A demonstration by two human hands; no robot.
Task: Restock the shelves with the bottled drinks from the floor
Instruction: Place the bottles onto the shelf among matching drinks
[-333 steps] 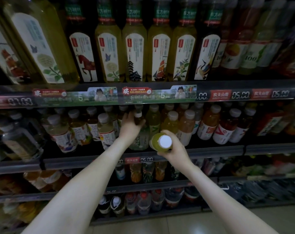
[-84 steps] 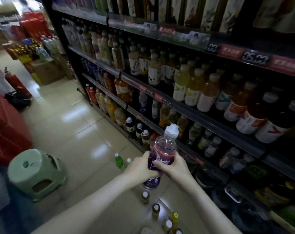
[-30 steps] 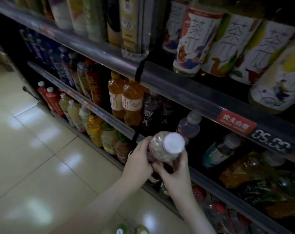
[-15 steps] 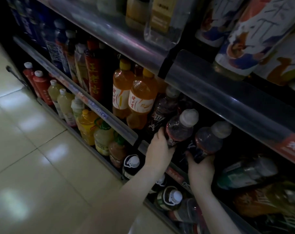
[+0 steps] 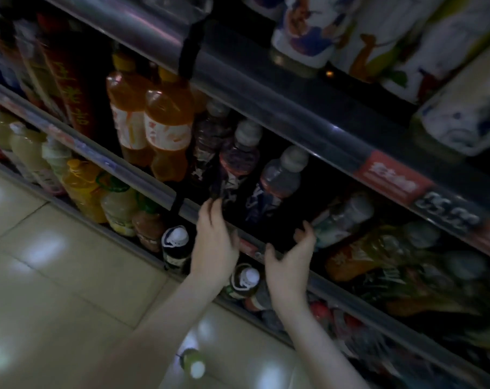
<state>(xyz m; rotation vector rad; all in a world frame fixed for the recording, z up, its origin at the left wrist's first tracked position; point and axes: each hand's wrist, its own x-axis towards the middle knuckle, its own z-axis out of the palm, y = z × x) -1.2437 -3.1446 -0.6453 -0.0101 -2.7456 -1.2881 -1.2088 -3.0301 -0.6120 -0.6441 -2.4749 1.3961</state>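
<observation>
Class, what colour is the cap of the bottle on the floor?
White cap, greenish bottle; head view.

You are working in dim light. Pale reflections glare on the floor tiles (image 5: 41, 248); the middle shelf recess (image 5: 284, 220) drops to near black. Motion blur softens the frame, worst on the bottles (image 5: 448, 276) at the right edge. The upper shelf rail (image 5: 294, 119) shows thin highlight streaks.

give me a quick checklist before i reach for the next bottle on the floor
1. Left hand empty: ok, fingers loose.
2. Right hand empty: ok.
3. Left purple bottle upright behind the shelf rail: ok.
4. Right purple bottle upright: ok.
5. Left fingertips clear of the left purple bottle: cannot tell, blurred.
6. Green bottle on the floor in view: ok.
</observation>
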